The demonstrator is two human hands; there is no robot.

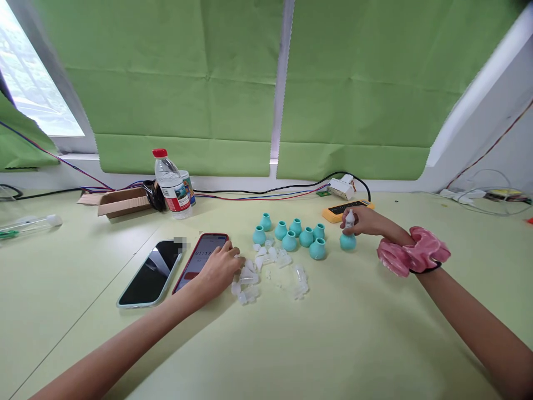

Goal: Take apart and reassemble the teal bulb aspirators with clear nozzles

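Observation:
On the right, my right hand (361, 221) is closed around the neck of a small turquoise bulb (347, 241) with a clear plastic tip (350, 218) standing in its top. The bulb is upright, at or just above the table. My left hand (220, 268) has its fingers bent together at the left edge of a loose heap of translucent plastic pieces (249, 276); whatever is between the fingertips is hidden. Several open-necked turquoise bulbs (289, 241) stand grouped between the hands, behind the plastic pieces. One clear piece (300, 282) lies a little apart to the right.
A phone showing a timer (200, 256) lies under and beside my left hand, with a dark-screened phone (150, 273) left of it. Behind stand a water bottle (171, 186) and a cardboard tray (125, 203). A yellow-edged device (333, 214) and cables lie near the wall.

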